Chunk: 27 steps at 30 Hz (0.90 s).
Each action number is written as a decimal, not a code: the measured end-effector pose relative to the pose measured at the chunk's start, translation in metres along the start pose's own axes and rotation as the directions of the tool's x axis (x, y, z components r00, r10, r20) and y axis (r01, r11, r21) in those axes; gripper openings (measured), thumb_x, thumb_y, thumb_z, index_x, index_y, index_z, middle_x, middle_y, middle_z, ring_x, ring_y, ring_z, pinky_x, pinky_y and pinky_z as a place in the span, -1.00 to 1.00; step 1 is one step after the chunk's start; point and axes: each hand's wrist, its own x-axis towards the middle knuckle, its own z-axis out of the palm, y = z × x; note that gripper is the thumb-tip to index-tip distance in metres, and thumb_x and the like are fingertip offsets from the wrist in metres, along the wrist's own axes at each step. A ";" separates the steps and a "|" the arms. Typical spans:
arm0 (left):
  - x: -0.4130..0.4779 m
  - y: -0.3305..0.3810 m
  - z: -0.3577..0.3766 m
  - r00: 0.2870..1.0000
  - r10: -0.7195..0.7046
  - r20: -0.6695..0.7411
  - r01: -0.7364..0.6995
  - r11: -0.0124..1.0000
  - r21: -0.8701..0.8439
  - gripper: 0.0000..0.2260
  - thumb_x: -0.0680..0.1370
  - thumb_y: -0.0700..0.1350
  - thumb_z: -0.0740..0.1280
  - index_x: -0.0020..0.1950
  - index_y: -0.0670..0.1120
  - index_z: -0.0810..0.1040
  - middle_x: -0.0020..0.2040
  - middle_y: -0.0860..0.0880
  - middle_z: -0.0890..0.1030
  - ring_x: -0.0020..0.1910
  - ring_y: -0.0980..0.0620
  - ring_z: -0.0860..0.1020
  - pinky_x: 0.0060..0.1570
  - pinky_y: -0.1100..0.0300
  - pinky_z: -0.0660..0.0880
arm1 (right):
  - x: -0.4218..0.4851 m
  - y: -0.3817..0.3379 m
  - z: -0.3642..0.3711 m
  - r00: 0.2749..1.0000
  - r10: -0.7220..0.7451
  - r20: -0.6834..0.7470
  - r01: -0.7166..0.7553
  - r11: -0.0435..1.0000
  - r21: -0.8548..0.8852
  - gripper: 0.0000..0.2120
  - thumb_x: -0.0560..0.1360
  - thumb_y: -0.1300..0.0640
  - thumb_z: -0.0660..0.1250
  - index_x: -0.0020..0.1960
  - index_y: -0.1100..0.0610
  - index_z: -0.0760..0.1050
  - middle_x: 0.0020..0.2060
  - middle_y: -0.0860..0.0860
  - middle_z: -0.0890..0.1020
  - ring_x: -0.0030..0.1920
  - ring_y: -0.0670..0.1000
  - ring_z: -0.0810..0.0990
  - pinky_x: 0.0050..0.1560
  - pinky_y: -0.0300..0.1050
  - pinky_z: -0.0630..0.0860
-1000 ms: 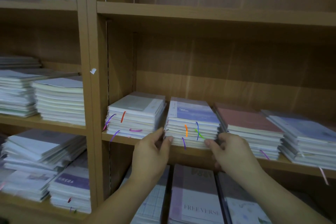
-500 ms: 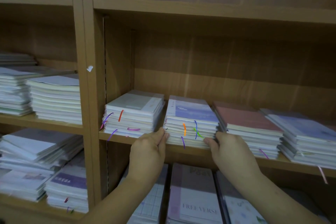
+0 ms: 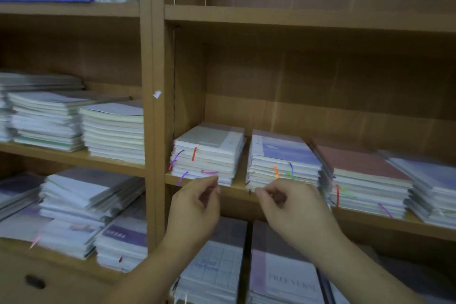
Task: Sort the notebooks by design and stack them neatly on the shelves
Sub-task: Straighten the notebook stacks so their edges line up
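On the middle shelf board (image 3: pixel 240 186) stand several notebook stacks side by side: a pale green-covered stack (image 3: pixel 209 153), a blue-covered stack (image 3: pixel 283 158), a red-brown-covered stack (image 3: pixel 357 173) and a light blue stack (image 3: pixel 429 185). Coloured ribbon markers hang from their front edges. My left hand (image 3: pixel 197 207) hovers just below the green stack's front edge, fingers loosely curled and holding nothing. In front of the blue stack's lower left corner is my right hand (image 3: pixel 293 207), its fingertips at that corner, also holding nothing.
A wooden upright (image 3: pixel 155 131) divides the shelf bays. The left bay holds white notebook stacks (image 3: pixel 113 131) and messier purple-covered piles (image 3: pixel 93 207) below. Larger notebooks (image 3: pixel 283 276) lie on the shelf under my hands. The upper right shelf (image 3: pixel 308 17) shows bare wood.
Both hands have let go of the sides of the blue stack and drawn back a little toward me. The camera view has shifted slightly.
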 end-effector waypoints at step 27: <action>0.041 -0.055 -0.057 0.969 -0.244 0.025 0.245 0.956 -0.162 -0.52 0.57 -0.18 0.44 0.47 0.06 0.45 0.06 0.17 0.63 0.00 0.23 0.60 0.02 0.30 0.58 | 0.041 -0.039 0.087 0.993 0.107 0.042 -0.095 0.970 -0.222 -0.69 0.57 -0.19 0.29 -0.20 0.02 0.47 -0.37 -0.06 0.53 -0.18 0.07 0.60 -0.27 -0.07 0.39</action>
